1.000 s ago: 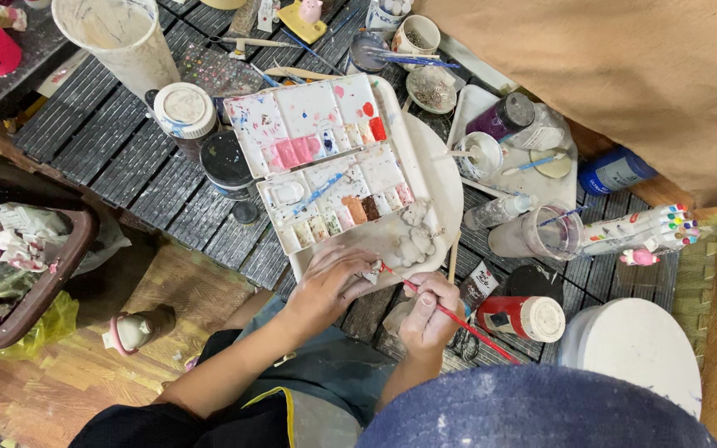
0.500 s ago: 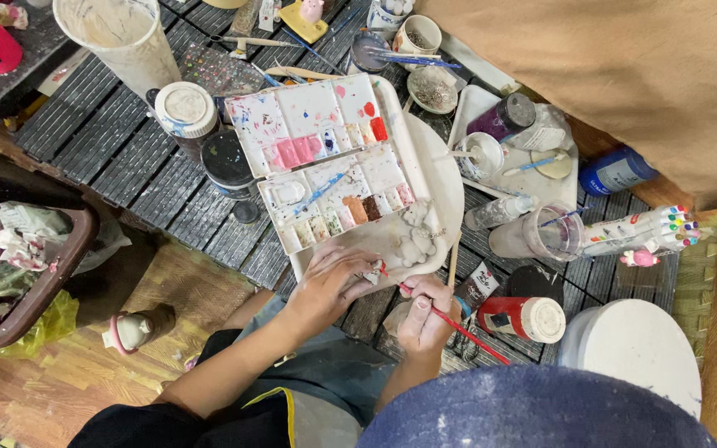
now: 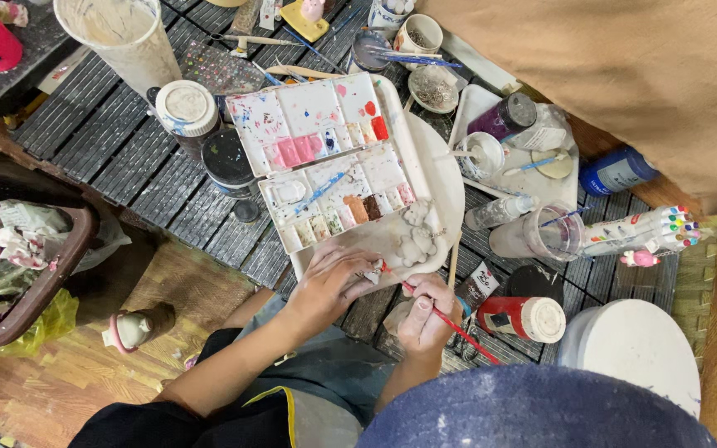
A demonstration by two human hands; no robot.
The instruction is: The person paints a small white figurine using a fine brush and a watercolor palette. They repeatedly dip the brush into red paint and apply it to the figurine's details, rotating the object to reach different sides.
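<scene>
— What's going on? 
— Painting: the right hand (image 3: pixel 421 315) pinches a red brush (image 3: pixel 441 316), tip on the small pale figure (image 3: pixel 373 272) that the left hand (image 3: pixel 332 278) clasps at the white tray's (image 3: pixel 450 187) near edge. 
— Anything crowding? 
— The paint palette (image 3: pixel 325 158) just beyond, and a red jar (image 3: pixel 520 318) to the right. Fine strokes call for a steady hold.

I log colours only. Paintbrush (image 3: pixel 446 318) in right hand (image 3: pixel 425 315): red handle. Palette (image 3: pixel 325 158): white, wells pink, red, blue, brown. Clay figure (image 3: pixel 415 241) at its 5 o'clock: pale grey. Jar (image 3: pixel 520 318) at the brush's 3 o'clock: red, white lid. Table (image 3: pixel 126 158): dark slats, paint-speckled.
</scene>
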